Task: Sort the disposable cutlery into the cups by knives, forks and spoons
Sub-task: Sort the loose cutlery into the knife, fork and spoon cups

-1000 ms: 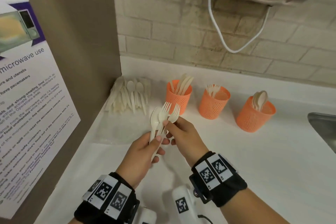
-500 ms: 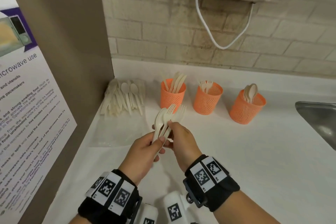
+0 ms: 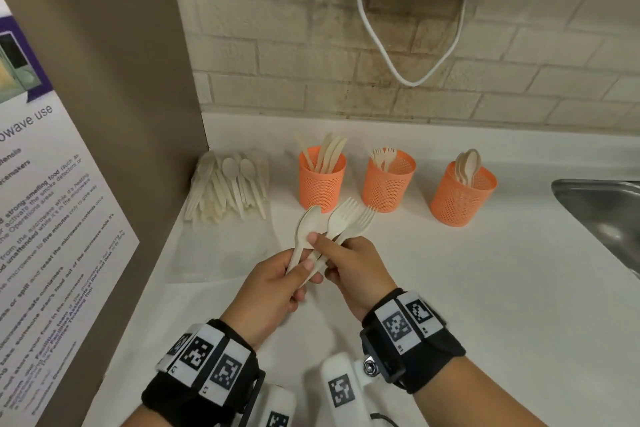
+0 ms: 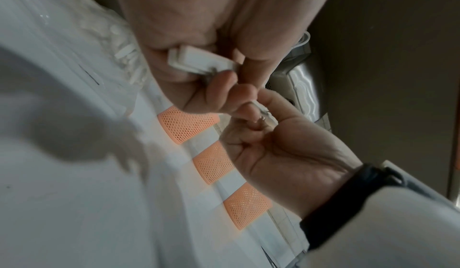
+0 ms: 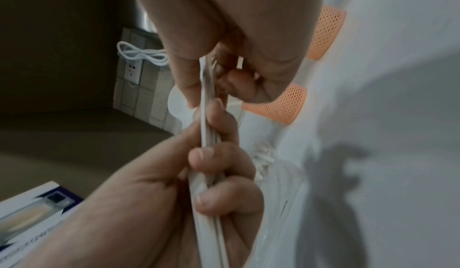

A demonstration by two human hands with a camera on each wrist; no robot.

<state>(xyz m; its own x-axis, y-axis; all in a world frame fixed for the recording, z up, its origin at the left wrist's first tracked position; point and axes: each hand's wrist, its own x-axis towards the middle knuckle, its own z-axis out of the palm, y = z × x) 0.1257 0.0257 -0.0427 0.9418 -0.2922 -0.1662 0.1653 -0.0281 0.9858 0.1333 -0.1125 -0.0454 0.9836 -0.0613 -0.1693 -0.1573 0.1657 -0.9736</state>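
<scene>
My left hand (image 3: 277,282) grips the handles of a cream spoon (image 3: 306,224) and two forks (image 3: 346,218) above the white counter. My right hand (image 3: 349,262) pinches the forks' handles just right of the spoon bowl, touching the left hand. Three orange mesh cups stand behind: the left cup (image 3: 321,180) holds knives, the middle cup (image 3: 388,180) forks, the right cup (image 3: 462,194) spoons. A pile of mixed cutlery (image 3: 228,187) lies on a clear plastic bag by the brown wall. In the right wrist view the handles (image 5: 208,114) run between both hands' fingers.
A brown side wall with a microwave poster (image 3: 41,225) bounds the left. A steel sink (image 3: 602,215) is at the right edge. A white cable (image 3: 388,55) hangs from a steel appliance above the brick backsplash.
Both hands stay together on the cutlery. The forks have fanned slightly to the right of the spoon, and the right thumb now sits higher, by the spoon bowl.
</scene>
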